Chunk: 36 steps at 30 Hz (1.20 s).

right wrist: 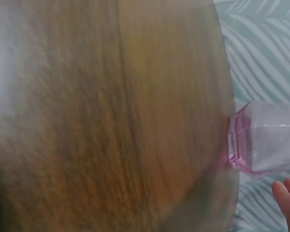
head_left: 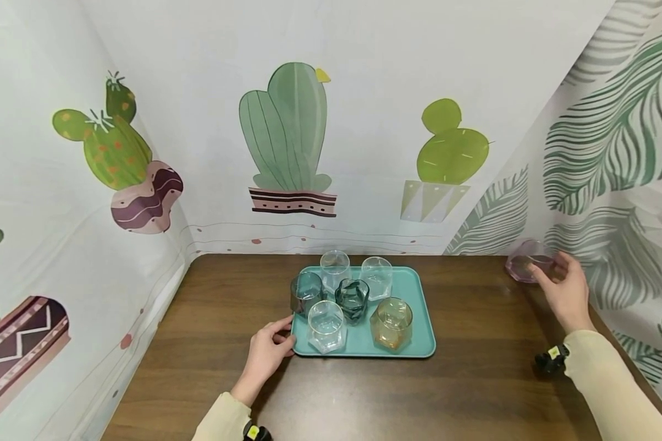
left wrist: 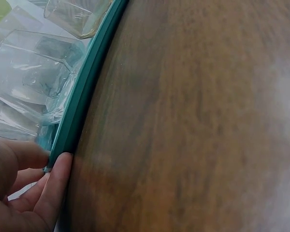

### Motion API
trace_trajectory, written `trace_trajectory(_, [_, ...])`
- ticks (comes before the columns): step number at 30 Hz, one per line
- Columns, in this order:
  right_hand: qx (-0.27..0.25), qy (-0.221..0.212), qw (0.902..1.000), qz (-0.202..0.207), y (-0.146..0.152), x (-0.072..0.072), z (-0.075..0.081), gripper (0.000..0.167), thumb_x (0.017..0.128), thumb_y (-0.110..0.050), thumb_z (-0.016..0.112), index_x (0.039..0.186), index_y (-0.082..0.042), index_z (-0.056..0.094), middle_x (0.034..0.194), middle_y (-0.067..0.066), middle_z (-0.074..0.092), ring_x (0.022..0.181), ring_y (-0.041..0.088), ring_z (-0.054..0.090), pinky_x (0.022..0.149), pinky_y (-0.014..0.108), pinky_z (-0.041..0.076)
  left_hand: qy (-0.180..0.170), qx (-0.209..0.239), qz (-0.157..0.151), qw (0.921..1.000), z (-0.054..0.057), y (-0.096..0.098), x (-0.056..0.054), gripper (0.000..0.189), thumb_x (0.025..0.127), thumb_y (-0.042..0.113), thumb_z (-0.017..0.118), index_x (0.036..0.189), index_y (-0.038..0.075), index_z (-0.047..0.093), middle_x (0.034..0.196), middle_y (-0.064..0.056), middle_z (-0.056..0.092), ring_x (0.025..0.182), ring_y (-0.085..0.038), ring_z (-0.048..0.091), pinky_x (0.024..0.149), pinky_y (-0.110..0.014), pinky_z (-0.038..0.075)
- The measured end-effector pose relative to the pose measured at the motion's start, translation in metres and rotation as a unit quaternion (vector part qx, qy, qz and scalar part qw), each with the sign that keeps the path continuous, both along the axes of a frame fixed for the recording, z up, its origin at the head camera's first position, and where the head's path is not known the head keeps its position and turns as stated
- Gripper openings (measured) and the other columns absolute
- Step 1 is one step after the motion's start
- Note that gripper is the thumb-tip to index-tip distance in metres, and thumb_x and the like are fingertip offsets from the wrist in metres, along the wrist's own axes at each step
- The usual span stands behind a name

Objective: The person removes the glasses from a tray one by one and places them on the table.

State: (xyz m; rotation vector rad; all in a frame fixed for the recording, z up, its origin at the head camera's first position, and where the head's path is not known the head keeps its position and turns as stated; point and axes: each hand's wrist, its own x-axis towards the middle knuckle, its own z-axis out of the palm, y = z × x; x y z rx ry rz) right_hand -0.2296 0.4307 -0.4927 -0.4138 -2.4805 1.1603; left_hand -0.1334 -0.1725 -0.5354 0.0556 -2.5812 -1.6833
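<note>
Pink faceted glass (head_left: 521,257) in right hand's (head_left: 568,295) grip, smooth tray rim (head_left: 358,354) in left hand's (head_left: 267,349)

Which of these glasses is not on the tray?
The pink-tinted glass at the far right, beside the right hand. It alone looks pink; the other six glasses stand together on the teal tray.

One glass (right wrist: 270,137) is pale pink, the tray (head_left: 414,306) teal, the table (head_left: 430,392) wood-grained brown.

Left hand (head_left: 267,349) and right hand (head_left: 568,294) are bare, the sleeves (head_left: 612,380) plain cream, and a black left wrist unit (head_left: 260,435) and black right wrist unit (head_left: 547,362) each bear a yellow patch (head_left: 554,353).
</note>
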Motion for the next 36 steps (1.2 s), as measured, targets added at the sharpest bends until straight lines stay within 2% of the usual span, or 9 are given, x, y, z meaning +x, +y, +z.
trace_trajectory(6, [0.003,0.018,0.9998,-0.009,-0.011,0.011,0.008,0.078,0.101,-0.031,0.067,0.161,0.000,0.029,0.155,0.027,0.043,0.134,0.039,0.047,0.096,0.007,0.043,0.000,0.005,0.001,1.0000,-0.001,0.000,0.000,0.043,0.088,-0.007,0.072,0.131,-0.001,0.071,0.111,-0.017,0.071,0.074,-0.014,0.067,0.060,-0.024,0.064])
trace_trajectory(11, [0.022,0.032,0.9992,-0.007,-0.017,0.020,0.010,0.076,0.100,-0.031,0.068,0.159,0.000,0.033,0.150,0.025,0.048,0.121,0.014,0.052,0.081,0.001,0.038,-0.001,0.003,0.004,1.0000,0.000,-0.001,0.000,0.043,0.088,-0.007,0.073,0.131,0.000,0.071,0.110,-0.017,0.071,0.075,-0.015,0.067,0.059,-0.024,0.064])
trace_trajectory(14, [0.032,0.041,0.9987,0.001,-0.021,0.025,0.010,0.074,0.100,-0.030,0.068,0.158,0.000,0.035,0.147,0.026,0.049,0.113,0.000,0.048,0.078,0.000,0.038,0.000,0.002,0.003,1.0000,0.000,-0.001,0.000,0.043,0.088,-0.007,0.073,0.131,-0.001,0.071,0.110,-0.017,0.071,0.075,-0.015,0.067,0.059,-0.024,0.064])
trace_trajectory(21, [0.043,0.078,0.9955,0.032,-0.034,0.038,0.017,0.067,0.099,-0.022,0.071,0.153,0.004,0.041,0.140,0.029,0.051,0.097,-0.017,0.041,0.075,-0.001,0.038,0.003,0.001,0.003,1.0000,-0.001,0.000,0.000,0.043,0.089,-0.006,0.073,0.131,0.000,0.071,0.110,-0.017,0.072,0.075,-0.015,0.066,0.059,-0.023,0.063])
trace_trajectory(28, [0.056,0.112,0.9905,0.057,-0.050,0.050,0.022,0.064,0.097,-0.015,0.074,0.150,0.005,0.045,0.136,0.026,0.054,0.099,-0.021,0.039,0.079,-0.005,0.038,0.005,0.000,0.003,1.0000,-0.001,-0.001,0.000,0.042,0.089,-0.004,0.074,0.131,0.000,0.071,0.111,-0.016,0.072,0.075,-0.014,0.067,0.058,-0.022,0.063])
trace_trajectory(36, [0.067,0.148,0.9844,0.069,-0.066,0.063,0.019,0.061,0.092,-0.006,0.078,0.146,0.005,0.051,0.131,0.025,0.058,0.100,-0.021,0.043,0.081,-0.002,0.038,0.006,0.000,0.002,1.0000,-0.002,-0.001,0.000,0.042,0.089,-0.005,0.074,0.131,-0.001,0.071,0.111,-0.016,0.072,0.076,-0.013,0.066,0.059,-0.023,0.063])
